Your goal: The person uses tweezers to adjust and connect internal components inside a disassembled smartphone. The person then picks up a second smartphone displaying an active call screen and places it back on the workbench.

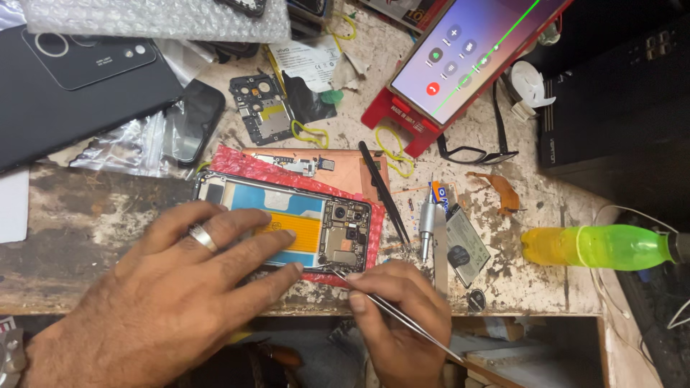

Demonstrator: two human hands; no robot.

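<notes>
An opened phone [327,223] lies back-up on the worn bench, showing its blue battery with an orange label, camera modules and circuit board. My left hand [180,287], a ring on one finger, lies flat across the phone's left half and pins it down. My right hand [402,316] pinches thin metal tweezers [388,309]; their tip touches the phone's lower edge beside the circuit board. The phone rests on red bubble wrap [237,164].
Black tweezers [384,192], a silver precision screwdriver [427,224] and a small battery [467,244] lie right of the phone. A lit phone [474,50] leans on a red stand. Also here: spectacles [474,151], a loose circuit board [262,108], a yellow-green bottle [596,246], a black phone back [79,79].
</notes>
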